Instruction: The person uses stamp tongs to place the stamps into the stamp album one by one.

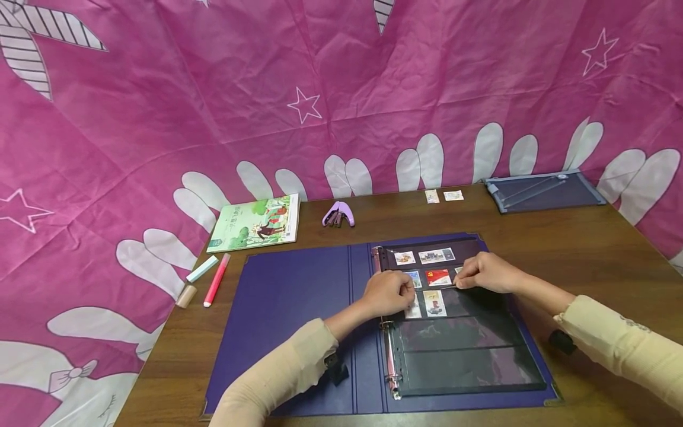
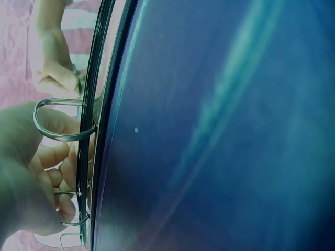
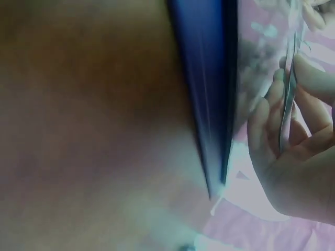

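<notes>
A stamp album (image 1: 299, 308) lies spread on the table, with a black pocket page (image 1: 459, 332) over its metal rings. Several stamps sit in the upper rows, among them a red stamp (image 1: 439, 277). My right hand (image 1: 490, 273) pinches metal tweezers (image 3: 288, 99), plainest in the right wrist view. At its fingertips, beside the red stamp, a pale stamp (image 1: 458, 270) partly shows; whether the tweezers grip it is unclear. My left hand (image 1: 391, 293) is at the page's left side, fingers curled, partly covering stamps. Whether it pinches the page is hidden.
Two loose stamps (image 1: 443, 196) lie at the back, left of a grey zip pouch (image 1: 546, 191). A purple stapler-like object (image 1: 338, 214) and a green book (image 1: 256, 223) are behind the album. Left of it lie a red marker (image 1: 216, 281), a pale-blue stick (image 1: 202, 268) and a tan cylinder (image 1: 185, 296).
</notes>
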Demonstrator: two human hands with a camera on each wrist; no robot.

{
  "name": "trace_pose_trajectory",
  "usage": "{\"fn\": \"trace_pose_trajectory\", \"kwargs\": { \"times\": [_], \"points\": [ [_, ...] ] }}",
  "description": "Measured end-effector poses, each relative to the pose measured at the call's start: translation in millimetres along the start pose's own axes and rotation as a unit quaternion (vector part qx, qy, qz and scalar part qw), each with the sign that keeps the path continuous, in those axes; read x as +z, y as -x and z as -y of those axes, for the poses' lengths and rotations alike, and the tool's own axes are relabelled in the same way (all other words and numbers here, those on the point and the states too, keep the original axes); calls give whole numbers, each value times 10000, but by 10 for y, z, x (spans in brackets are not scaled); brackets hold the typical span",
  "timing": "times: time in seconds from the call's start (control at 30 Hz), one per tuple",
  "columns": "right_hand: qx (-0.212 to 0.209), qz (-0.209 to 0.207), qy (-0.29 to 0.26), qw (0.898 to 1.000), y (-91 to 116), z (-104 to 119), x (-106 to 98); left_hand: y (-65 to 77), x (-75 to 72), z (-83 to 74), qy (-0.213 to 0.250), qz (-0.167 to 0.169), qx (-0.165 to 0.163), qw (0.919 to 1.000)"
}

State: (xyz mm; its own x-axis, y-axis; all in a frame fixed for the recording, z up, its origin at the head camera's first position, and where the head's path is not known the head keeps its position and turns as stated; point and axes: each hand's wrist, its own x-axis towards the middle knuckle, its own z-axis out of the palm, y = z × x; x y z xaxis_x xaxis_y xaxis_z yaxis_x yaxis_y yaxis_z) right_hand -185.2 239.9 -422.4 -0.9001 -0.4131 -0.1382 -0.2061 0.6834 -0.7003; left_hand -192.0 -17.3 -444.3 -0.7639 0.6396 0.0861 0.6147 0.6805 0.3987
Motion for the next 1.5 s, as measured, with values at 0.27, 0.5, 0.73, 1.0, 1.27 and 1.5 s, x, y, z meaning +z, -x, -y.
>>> {"fn": "trace_pose_trajectory", "kwargs": {
  "times": [0.27,0.5,0.73,1.0,1.27,1.5],
  "points": [
    [744,-1286,-505,9876,-322,47,-522,22,-4,-74,-582,93,195,9981],
    [1150,-2360,-692,9624,-926,-112,-857,59,-12,-111,-1084,178,265,9936],
    [1332,-2801,723,9479,-1278,-387,-769,51,22,-70,-715,300,177,9968],
    [2054,-2925,749,9309,-1508,-545,-664,37,10,-19,-611,227,186,9977],
    [2186,-2972,956,9245,-1603,-566,-674,7,-27,-57,-454,349,34,9984],
    [2064,-2892,1023,9291,-1654,-550,-648,22,-15,-59,-512,322,82,9981]
  ]
}}
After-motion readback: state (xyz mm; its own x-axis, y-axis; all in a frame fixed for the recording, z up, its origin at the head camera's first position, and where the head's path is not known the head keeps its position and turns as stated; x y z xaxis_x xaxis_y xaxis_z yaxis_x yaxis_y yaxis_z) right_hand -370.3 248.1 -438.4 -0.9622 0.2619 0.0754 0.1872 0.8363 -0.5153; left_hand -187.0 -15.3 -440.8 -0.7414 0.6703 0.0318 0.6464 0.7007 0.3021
